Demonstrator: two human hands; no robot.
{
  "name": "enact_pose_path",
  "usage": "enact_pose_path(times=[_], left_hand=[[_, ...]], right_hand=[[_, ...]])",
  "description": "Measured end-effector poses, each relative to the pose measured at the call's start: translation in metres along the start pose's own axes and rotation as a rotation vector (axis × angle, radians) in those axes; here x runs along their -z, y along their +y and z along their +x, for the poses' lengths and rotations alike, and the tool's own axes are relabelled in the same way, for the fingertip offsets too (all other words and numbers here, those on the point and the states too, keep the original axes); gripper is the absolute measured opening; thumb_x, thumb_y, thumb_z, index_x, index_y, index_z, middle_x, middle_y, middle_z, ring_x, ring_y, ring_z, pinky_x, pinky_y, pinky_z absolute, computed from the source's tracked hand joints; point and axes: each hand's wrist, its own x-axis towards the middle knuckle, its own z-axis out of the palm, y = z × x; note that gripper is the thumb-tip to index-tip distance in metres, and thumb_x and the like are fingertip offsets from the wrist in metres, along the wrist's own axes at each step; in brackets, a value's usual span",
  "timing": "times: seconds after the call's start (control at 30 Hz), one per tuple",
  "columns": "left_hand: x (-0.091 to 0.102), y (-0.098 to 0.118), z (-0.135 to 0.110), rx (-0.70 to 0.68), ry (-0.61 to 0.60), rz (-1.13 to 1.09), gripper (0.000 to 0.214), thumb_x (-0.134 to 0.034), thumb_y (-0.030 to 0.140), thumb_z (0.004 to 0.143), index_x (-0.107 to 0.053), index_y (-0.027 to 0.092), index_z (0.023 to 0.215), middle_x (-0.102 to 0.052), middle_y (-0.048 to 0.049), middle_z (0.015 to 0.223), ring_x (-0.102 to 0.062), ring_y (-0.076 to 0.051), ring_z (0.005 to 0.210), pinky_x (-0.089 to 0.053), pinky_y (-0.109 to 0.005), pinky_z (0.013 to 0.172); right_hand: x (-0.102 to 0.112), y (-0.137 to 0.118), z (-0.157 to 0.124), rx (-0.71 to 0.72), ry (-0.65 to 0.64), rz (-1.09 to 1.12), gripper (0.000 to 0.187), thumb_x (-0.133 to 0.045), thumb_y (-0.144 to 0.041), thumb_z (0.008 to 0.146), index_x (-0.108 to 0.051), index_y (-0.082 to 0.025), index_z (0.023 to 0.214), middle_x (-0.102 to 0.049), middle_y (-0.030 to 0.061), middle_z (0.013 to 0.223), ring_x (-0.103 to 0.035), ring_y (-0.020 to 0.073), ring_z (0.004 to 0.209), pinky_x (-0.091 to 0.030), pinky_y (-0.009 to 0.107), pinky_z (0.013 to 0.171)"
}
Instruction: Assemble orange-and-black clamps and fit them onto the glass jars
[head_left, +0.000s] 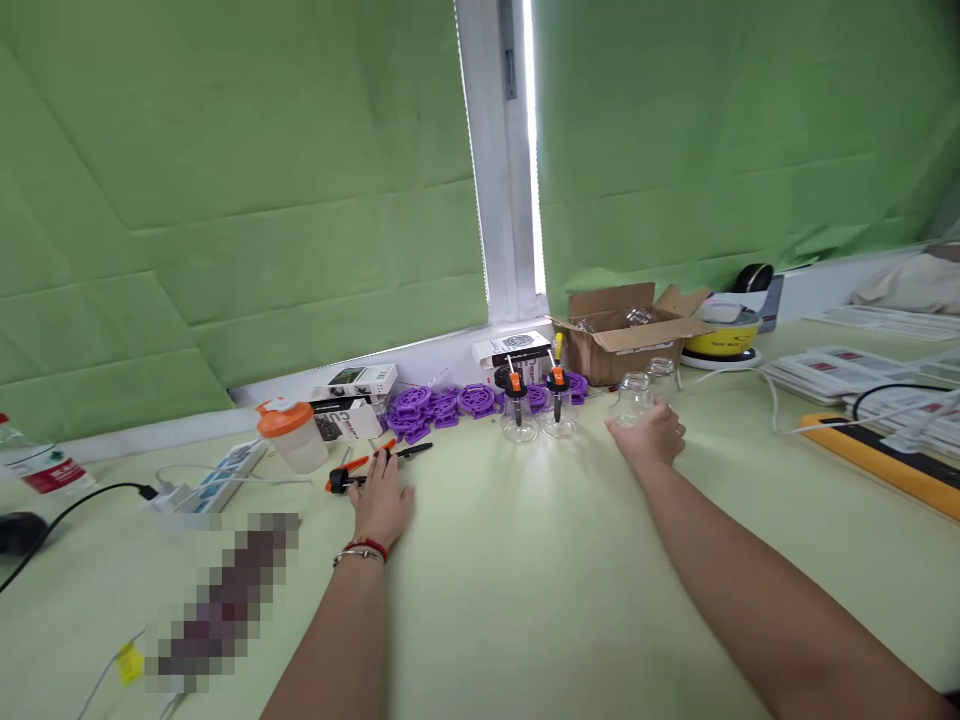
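My right hand [654, 436] is curled around the near side of a clear glass jar [634, 392] that stands on the table. A second glass jar [662, 372] stands just behind it. My left hand [382, 500] rests over several black and orange dispenser tops [346, 480], its thumb apart from the fingers; the fingertips touch or hover just above them. Between the hands, two glass jars fitted with black and orange tops stand side by side, the left jar [519, 425] and the right jar [559, 418].
Purple plastic parts [424, 408] and small printed boxes [352, 418] line the wall. Behind my right hand sits an open cardboard box [619, 350]. An orange-lidded cup [296, 440], a power strip [232, 470] and cables lie left. A yellow-orange bar [885, 465] and papers lie right.
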Motion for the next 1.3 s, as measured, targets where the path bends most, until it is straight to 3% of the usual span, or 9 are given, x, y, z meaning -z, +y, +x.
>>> enact_pose_path(times=[0.3,0.57,0.73,0.9,1.07,1.17,1.3], left_hand=[[0.009,0.005,-0.005,-0.078,0.041,-0.026,0.048,-0.046,0.026,0.079,-0.045,0.016,0.126,-0.042,-0.0141,0.136,-0.04,-0.026,0.122,-0.029,-0.044,0.098],[0.005,0.004,-0.003,-0.057,-0.032,-0.032,0.052,-0.045,0.027,0.08,-0.039,0.014,0.13,-0.041,-0.0158,0.135,-0.039,-0.027,0.122,-0.027,-0.044,0.099],[0.007,0.003,-0.004,-0.068,0.0,-0.016,0.048,-0.046,0.027,0.079,-0.044,0.015,0.126,-0.045,-0.0148,0.131,-0.043,-0.027,0.117,-0.028,-0.043,0.098],[0.008,0.007,0.001,0.004,0.064,0.071,0.049,-0.049,0.027,0.077,-0.047,0.012,0.123,-0.04,-0.0169,0.136,-0.039,-0.03,0.121,-0.026,-0.045,0.1],[0.009,0.004,0.021,-0.011,0.004,0.141,0.064,-0.052,0.021,0.074,-0.034,0.014,0.135,-0.021,-0.0157,0.148,-0.029,-0.029,0.13,-0.022,-0.048,0.103],[0.009,0.0,0.032,-0.006,-0.04,0.16,0.06,-0.046,0.016,0.077,-0.032,0.014,0.135,-0.03,-0.0164,0.145,-0.032,-0.029,0.129,-0.022,-0.052,0.102],[0.008,0.003,0.032,-0.027,-0.038,0.128,0.051,-0.044,0.016,0.079,-0.039,0.014,0.13,-0.046,-0.0162,0.133,-0.045,-0.028,0.119,-0.027,-0.047,0.098]], right_hand=[[0.0,0.002,0.003,-0.047,-0.106,-0.103,0.08,-0.069,-0.044,0.052,-0.044,-0.013,0.121,-0.046,0.0209,0.123,-0.044,0.0387,0.11,-0.038,0.049,0.09],[-0.004,0.005,0.004,-0.029,-0.104,-0.059,0.076,-0.069,-0.044,0.051,-0.047,-0.016,0.118,-0.047,0.0212,0.122,-0.044,0.0401,0.111,-0.037,0.052,0.089],[-0.005,0.006,0.004,-0.031,-0.124,-0.042,0.077,-0.068,-0.045,0.052,-0.044,-0.016,0.119,-0.047,0.0212,0.122,-0.044,0.0392,0.113,-0.034,0.052,0.092],[-0.006,0.006,0.005,-0.036,-0.137,-0.027,0.077,-0.067,-0.045,0.053,-0.043,-0.016,0.12,-0.051,0.0205,0.119,-0.045,0.0381,0.112,-0.034,0.051,0.092],[-0.005,0.005,0.006,-0.054,-0.173,-0.032,0.078,-0.067,-0.046,0.053,-0.042,-0.016,0.12,-0.057,0.0203,0.112,-0.046,0.0377,0.111,-0.034,0.05,0.091],[-0.005,0.004,0.006,-0.059,-0.187,-0.031,0.078,-0.065,-0.049,0.056,-0.041,-0.014,0.121,-0.057,0.0211,0.111,-0.048,0.0369,0.109,-0.034,0.049,0.09],[-0.006,0.003,0.007,-0.065,-0.175,-0.025,0.078,-0.062,-0.053,0.058,-0.041,-0.014,0.122,-0.058,0.0204,0.111,-0.049,0.0364,0.108,-0.034,0.048,0.09]])
